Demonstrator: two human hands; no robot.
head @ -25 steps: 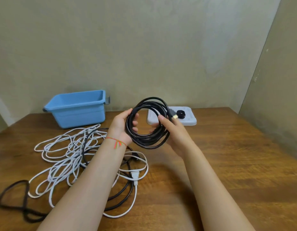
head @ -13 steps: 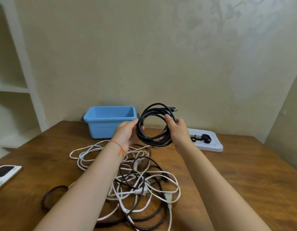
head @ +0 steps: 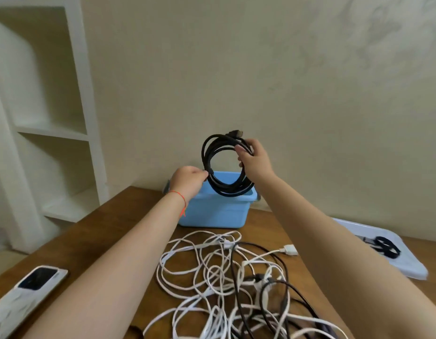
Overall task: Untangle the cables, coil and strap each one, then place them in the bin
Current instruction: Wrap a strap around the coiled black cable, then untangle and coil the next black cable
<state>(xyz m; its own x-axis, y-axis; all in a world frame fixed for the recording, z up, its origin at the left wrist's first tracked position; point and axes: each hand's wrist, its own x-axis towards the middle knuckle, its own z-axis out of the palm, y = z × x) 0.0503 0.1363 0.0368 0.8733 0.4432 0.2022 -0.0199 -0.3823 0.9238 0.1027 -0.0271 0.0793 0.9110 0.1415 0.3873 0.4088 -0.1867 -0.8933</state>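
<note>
Head view: a black coiled cable (head: 220,165), looped round with a plug at top, is gripped by the right hand (head: 254,161) and pinched by the left hand (head: 188,179) above the blue bin (head: 217,211), whose interior is hidden.

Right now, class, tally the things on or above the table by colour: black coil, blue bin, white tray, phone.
Black coiled cable, held by both hands: 1
Blue bin: 1
White tray: 1
Phone: 1
Total: 4

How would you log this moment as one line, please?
both hands hold black coiled cable over blue bin | left hand | right hand | tangled cables on table
</note>
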